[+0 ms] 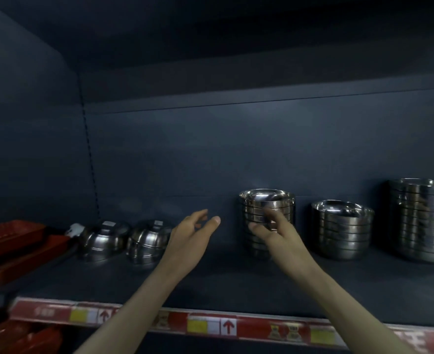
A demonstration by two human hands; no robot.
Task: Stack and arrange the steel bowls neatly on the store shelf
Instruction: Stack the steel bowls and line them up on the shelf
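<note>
Three upright stacks of steel bowls stand on the dark shelf point(210, 284): a middle stack point(267, 203), a lower stack point(342, 229) to its right and a tall stack point(422, 221) at the far right. Two piles of upside-down bowls point(103, 238) point(148, 241) sit at the left. My right hand point(274, 235) is in front of the middle stack with its fingers spread against the side; whether it touches is unclear. My left hand point(192, 232) hovers open between the inverted piles and the middle stack, holding nothing.
Red plastic trays point(14, 246) lie at the shelf's left end, next to the inverted bowls. A red price strip point(210, 325) with yellow labels runs along the shelf's front edge. The dark back panel and left side wall close the bay.
</note>
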